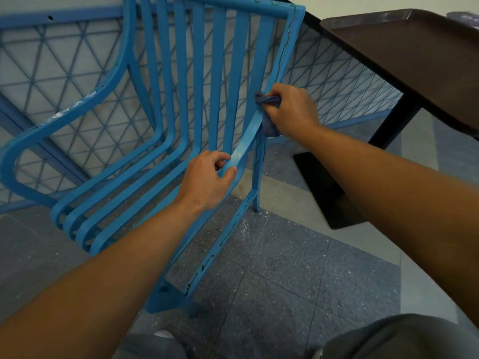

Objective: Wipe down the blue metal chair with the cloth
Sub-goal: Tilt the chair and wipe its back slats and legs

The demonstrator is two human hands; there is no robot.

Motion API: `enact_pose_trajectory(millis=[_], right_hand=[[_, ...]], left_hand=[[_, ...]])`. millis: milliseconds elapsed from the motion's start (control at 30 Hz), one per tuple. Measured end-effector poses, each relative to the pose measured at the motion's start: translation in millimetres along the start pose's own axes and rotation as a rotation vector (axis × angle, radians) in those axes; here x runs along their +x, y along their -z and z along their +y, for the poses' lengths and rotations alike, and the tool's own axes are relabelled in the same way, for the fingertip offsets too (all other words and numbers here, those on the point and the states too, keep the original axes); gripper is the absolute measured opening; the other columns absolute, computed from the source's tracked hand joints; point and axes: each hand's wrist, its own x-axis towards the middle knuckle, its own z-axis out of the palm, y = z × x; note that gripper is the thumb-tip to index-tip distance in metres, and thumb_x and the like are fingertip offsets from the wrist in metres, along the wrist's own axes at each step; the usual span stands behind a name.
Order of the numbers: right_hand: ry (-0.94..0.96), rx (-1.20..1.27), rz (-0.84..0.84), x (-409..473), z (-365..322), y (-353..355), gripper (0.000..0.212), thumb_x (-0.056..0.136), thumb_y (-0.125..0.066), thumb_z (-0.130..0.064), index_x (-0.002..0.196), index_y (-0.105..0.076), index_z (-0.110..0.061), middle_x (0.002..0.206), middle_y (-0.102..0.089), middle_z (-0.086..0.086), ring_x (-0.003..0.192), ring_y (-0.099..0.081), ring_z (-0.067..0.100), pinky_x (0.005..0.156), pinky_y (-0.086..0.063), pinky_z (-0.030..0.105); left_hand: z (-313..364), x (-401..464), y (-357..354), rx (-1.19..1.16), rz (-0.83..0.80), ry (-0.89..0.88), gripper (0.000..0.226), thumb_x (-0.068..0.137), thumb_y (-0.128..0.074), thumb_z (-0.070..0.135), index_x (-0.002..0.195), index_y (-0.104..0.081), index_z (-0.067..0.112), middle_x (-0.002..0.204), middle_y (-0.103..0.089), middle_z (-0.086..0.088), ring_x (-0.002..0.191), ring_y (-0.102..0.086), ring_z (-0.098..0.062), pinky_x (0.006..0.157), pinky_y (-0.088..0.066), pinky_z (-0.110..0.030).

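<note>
A blue metal chair (166, 81) with several curved slats fills the upper left and middle of the head view. My left hand (207, 180) grips the rightmost slat where the back bends into the seat. My right hand (290, 110) holds a bunched blue-grey cloth (268, 101) against the chair's right side rail, a little above my left hand. Most of the cloth is hidden inside my fist. Dark drip marks run along the chair's right rail and front leg.
A blue mesh fence (337, 81) stands right behind the chair. A dark brown table (414, 53) with a black post and base (324, 187) stands at the right. The floor (285, 268) is speckled grey tile. My knees show at the bottom edge.
</note>
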Motion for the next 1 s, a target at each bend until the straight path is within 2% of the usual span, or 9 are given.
enact_pose_trajectory(millis=[100,233,367,467,567,700,767,867,1000], right_hand=[[-0.033,0.066,0.025,-12,-5,-12,0.019,0.094,-0.062,-0.036,0.09,-0.064,-0.017,0.086,-0.064,0.001,0.082,-0.06,0.024,0.062,-0.034,0.031],[0.08,0.063,-0.084,-46,-7,-27,0.013,0.093,-0.062,-0.035,0.091,-0.063,-0.022,0.092,-0.067,0.004,0.085,-0.062,0.026,0.062,-0.042,0.035],[0.119,0.01,-0.115,-41,-3,-21,0.02,0.093,-0.062,-0.041,0.092,-0.066,-0.022,0.091,-0.069,0.001,0.084,-0.062,0.023,0.063,-0.045,0.035],[0.109,-0.048,-0.077,-16,0,-8,0.019,0.093,-0.062,-0.04,0.091,-0.066,-0.022,0.089,-0.065,-0.001,0.087,-0.061,0.023,0.065,-0.037,0.032],[0.057,-0.068,-0.023,9,3,8,0.019,0.093,-0.061,-0.04,0.094,-0.067,-0.022,0.088,-0.062,-0.005,0.089,-0.062,0.022,0.067,-0.041,0.034],[-0.018,0.035,0.038,1,-5,1,0.015,0.093,-0.061,-0.034,0.085,-0.061,-0.022,0.081,-0.057,-0.004,0.082,-0.059,0.021,0.062,-0.034,0.031],[0.011,0.069,-0.006,-25,-9,-14,0.014,0.092,-0.062,-0.031,0.082,-0.057,-0.024,0.081,-0.057,-0.002,0.08,-0.058,0.022,0.062,-0.032,0.029],[0.106,0.062,-0.119,-50,-9,-25,0.014,0.093,-0.064,-0.036,0.087,-0.062,-0.024,0.089,-0.066,0.003,0.083,-0.06,0.025,0.062,-0.037,0.032],[0.137,-0.054,-0.131,-23,-4,-7,0.017,0.094,-0.061,-0.041,0.088,-0.062,-0.025,0.087,-0.062,-0.003,0.085,-0.06,0.022,0.065,-0.037,0.032]], left_hand=[[-1,1,-1,-0.006,0.003,-0.002,0.031,0.091,-0.072,0.034,0.116,-0.071,0.015,0.096,-0.064,0.004,0.09,-0.061,-0.013,0.085,-0.054,-0.03],[-1,-1,-2,-0.01,0.009,-0.01,0.03,0.09,-0.073,0.033,0.115,-0.071,0.015,0.095,-0.064,0.005,0.089,-0.061,-0.012,0.084,-0.053,-0.029],[-2,0,-2,-0.012,0.005,0.005,0.03,0.091,-0.072,0.034,0.116,-0.071,0.016,0.097,-0.065,0.005,0.09,-0.061,-0.012,0.085,-0.053,-0.027],[-1,1,-1,-0.023,-0.003,0.008,0.031,0.091,-0.072,0.035,0.117,-0.071,0.017,0.098,-0.065,0.005,0.092,-0.062,-0.011,0.087,-0.054,-0.029],[-1,1,-1,-0.025,-0.009,0.018,0.032,0.091,-0.071,0.035,0.117,-0.07,0.017,0.098,-0.065,0.005,0.092,-0.062,-0.011,0.088,-0.055,-0.03],[-1,0,0,-0.032,-0.007,0.022,0.032,0.091,-0.072,0.034,0.117,-0.071,0.016,0.098,-0.064,0.005,0.093,-0.061,-0.011,0.089,-0.054,-0.031],[0,-1,0,-0.025,-0.005,0.019,0.032,0.091,-0.072,0.034,0.117,-0.071,0.015,0.098,-0.064,0.005,0.092,-0.061,-0.012,0.088,-0.054,-0.03],[0,-1,0,-0.021,-0.007,0.015,0.033,0.091,-0.072,0.035,0.118,-0.071,0.016,0.099,-0.064,0.004,0.093,-0.061,-0.012,0.088,-0.053,-0.03],[1,-1,1,-0.027,-0.015,0.019,0.033,0.092,-0.071,0.035,0.118,-0.07,0.016,0.1,-0.064,0.004,0.093,-0.061,-0.012,0.088,-0.053,-0.03]])
